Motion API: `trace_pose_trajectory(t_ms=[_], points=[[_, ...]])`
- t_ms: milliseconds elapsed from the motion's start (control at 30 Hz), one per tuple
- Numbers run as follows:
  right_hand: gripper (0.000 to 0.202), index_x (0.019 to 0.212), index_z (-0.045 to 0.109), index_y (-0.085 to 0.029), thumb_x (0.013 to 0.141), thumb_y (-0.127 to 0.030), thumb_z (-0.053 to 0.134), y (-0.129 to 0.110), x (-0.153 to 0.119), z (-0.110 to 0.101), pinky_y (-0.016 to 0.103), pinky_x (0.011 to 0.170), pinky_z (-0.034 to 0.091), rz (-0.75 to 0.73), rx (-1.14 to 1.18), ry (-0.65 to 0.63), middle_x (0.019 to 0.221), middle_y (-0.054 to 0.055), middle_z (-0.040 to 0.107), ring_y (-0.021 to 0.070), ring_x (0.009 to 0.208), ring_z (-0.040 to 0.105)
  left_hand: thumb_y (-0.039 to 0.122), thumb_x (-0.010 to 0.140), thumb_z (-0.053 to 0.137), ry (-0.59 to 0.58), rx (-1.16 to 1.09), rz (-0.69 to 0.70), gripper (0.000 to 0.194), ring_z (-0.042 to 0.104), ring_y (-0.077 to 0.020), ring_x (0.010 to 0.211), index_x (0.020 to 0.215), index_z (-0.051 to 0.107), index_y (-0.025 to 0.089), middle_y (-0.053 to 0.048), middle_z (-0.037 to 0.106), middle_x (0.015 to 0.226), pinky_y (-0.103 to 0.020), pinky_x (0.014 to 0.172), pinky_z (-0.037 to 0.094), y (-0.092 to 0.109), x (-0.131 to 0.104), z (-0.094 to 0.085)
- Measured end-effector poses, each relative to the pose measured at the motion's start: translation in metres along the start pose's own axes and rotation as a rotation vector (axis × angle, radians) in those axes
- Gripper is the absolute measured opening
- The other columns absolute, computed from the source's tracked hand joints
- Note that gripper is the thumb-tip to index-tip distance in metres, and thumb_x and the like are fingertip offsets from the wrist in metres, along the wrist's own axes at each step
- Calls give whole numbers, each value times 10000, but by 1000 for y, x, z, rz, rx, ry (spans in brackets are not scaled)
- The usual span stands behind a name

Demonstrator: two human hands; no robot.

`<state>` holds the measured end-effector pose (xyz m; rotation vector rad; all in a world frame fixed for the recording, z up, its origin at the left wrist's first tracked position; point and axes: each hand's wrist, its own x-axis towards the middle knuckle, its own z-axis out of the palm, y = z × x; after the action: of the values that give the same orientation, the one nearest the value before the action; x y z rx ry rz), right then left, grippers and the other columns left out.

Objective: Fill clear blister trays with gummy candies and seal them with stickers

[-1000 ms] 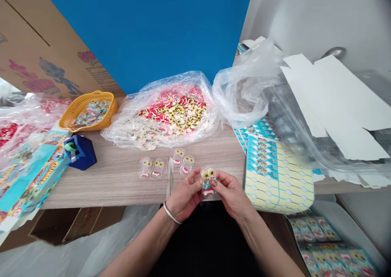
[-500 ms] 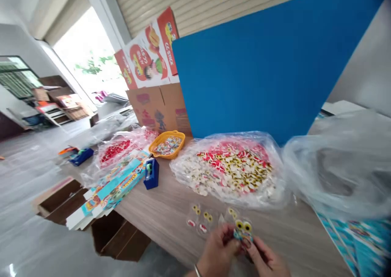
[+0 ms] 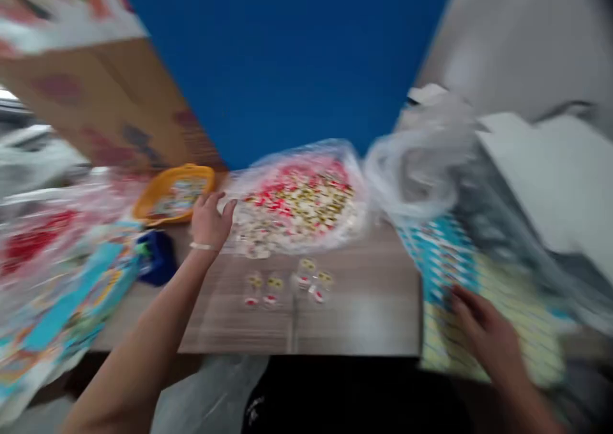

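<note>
My left hand [image 3: 211, 220], fingers apart and holding nothing, is raised beside the right edge of a yellow basket [image 3: 191, 168] with small printed pieces in it. Over at the right, my right hand [image 3: 483, 325] has its fingertips on a stack of blue and yellow printed sheets [image 3: 445, 255]; motion smears them, and what they grip is hidden. A clear plastic bag [image 3: 306, 204] of red, white and yellow-black pieces lies at the middle back. In front of it, several small clear packets [image 3: 274, 290] with yellow and red pieces lie on the wooden table [image 3: 354, 319].
A blue tape dispenser [image 3: 158, 258] stands left, beside turquoise printed cartons [image 3: 71, 300] and a bag of red pieces [image 3: 36, 239]. Behind rise a cardboard box [image 3: 105, 102] and a blue board [image 3: 297, 57]. At the right are a plastic bag [image 3: 412, 172] and white card [image 3: 555, 172].
The view has swung right and down. My hands have come apart: the left went to the basket and the right to the printed sheets. The piece with yellow eyes is no longer between them.
</note>
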<state>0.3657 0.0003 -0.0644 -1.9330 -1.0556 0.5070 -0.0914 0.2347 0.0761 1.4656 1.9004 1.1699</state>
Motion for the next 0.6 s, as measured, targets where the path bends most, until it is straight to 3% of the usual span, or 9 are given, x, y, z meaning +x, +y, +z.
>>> trace_pose_trajectory(t_ms=[100,167,200,233,300,367,433,500,600], points=[[424,1041,724,-205,775,-508,592,7,-1,9,464,890,483,-36,-30,129,1061,140,713,300,971,658,259,803,664,-393,-96,100,280,611,-229,1026,1077,694,209,-53,694,1077,-366,968,430,12,-98,92],[368,1061,708,-194,852,-446,540,13,1,16,439,932,479,-75,24,206,1087,115,709,261,1009,647,219,781,679,-765,-316,-20,299,650,-228,988,1079,700,214,-61,730,1009,-368,959,455,24,-170,147],[346,1066,703,-194,870,-421,531,15,1,18,428,938,482,-83,63,231,1084,107,707,247,1010,647,206,754,706,-846,-417,-153,294,657,-234,1003,1048,707,212,-74,735,1027,-367,964,459,30,-201,171],[327,1067,701,-193,883,-399,525,16,0,18,419,942,482,-88,99,241,1080,101,707,236,1011,647,189,719,738,-855,-490,-277,293,657,-238,1025,1010,710,209,-86,729,1075,-362,967,462,36,-227,193],[299,1072,696,-195,896,-368,526,16,-3,15,407,944,482,-97,155,230,1071,92,706,225,1013,646,184,691,758,-875,-516,-372,316,663,-235,1020,999,692,204,-104,711,1136,-354,909,499,45,-260,229],[281,1072,691,-198,902,-353,530,14,-6,13,401,940,483,-90,205,213,1068,87,704,221,1013,644,180,667,769,-923,-496,-410,320,690,-216,875,973,677,183,-107,732,1026,-340,778,539,51,-274,251],[268,1075,678,-196,901,-342,536,10,-8,11,395,927,491,-58,270,223,1068,87,699,218,1002,644,184,651,772,-984,-476,-440,269,666,-175,668,896,665,160,-67,723,791,-306,639,536,54,-279,259],[255,1084,661,-194,892,-323,553,5,-10,11,388,907,500,-44,309,220,1054,87,692,215,974,642,207,653,767,-1010,-471,-449,219,612,-133,552,828,646,155,-12,662,635,-270,573,510,55,-281,259],[212,1062,662,-212,880,-279,578,-2,-12,9,389,912,487,-155,236,126,1038,80,679,223,993,621,260,661,761,-1013,-495,-435,223,595,-113,553,828,651,161,13,639,623,-249,580,499,54,-284,252]])
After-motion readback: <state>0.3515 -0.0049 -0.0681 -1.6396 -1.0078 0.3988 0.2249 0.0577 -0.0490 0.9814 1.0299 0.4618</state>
